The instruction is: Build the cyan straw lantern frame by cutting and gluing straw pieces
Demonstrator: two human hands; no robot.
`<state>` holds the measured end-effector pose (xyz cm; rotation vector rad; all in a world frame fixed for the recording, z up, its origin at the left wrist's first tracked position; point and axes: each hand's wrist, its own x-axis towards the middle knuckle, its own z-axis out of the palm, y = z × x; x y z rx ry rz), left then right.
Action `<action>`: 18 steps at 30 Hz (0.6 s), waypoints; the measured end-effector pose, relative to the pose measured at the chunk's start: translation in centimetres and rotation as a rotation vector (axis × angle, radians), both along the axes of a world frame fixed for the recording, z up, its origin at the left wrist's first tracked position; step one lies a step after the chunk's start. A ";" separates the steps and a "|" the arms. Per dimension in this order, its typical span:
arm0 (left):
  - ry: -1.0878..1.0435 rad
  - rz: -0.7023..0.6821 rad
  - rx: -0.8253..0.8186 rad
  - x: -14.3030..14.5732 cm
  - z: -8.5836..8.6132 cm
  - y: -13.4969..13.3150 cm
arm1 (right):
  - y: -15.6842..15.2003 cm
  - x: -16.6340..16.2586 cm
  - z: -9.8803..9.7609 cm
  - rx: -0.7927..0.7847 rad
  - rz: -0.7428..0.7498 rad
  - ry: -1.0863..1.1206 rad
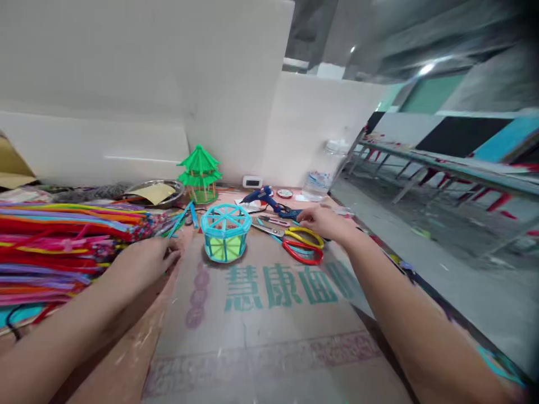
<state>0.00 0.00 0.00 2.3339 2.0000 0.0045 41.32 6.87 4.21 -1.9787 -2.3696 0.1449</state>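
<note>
Cardboard sheet (261, 336) on table: big green Chinese print (269, 287) across middle, reads 慧康面. Fourth character follows, right part cut off by right forearm (379, 280), not readable. Left of green print: column of purple round marks (197, 297), too faint to read. Lower down, reddish patterned band (269, 353) across sheet, blurred, no letters made out. Water bottle label (316, 180) at back: blue smear, illegible.

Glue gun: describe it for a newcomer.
On the cardboard sheet with green lettering, find the turquoise round cage. The glue gun lies behind it to the right, near the right hand. It is dark blue, unlike the red-and-yellow scissors.
</note>
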 end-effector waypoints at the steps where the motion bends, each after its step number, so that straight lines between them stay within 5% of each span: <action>1: 0.018 0.008 0.013 0.1 0.1 -0.1 | -0.3 -0.3 -0.1 -0.008 0.023 -0.008; 4: -0.058 -0.003 0.070 0.8 0.2 -0.6 | -1.0 -1.1 -0.3 -0.054 0.100 -0.040; 9: -0.551 -0.170 0.229 3.1 -1.7 -0.9 | -1.2 -2.1 -0.8 -0.161 0.220 -0.122; 13: -0.586 -0.234 0.260 4.1 -3.5 -0.5 | -1.2 -2.5 -1.1 -0.164 0.260 -0.107; 18: -0.577 -0.236 0.308 4.7 -3.3 -0.9 | -1.5 -2.6 -0.7 -0.137 0.254 -0.115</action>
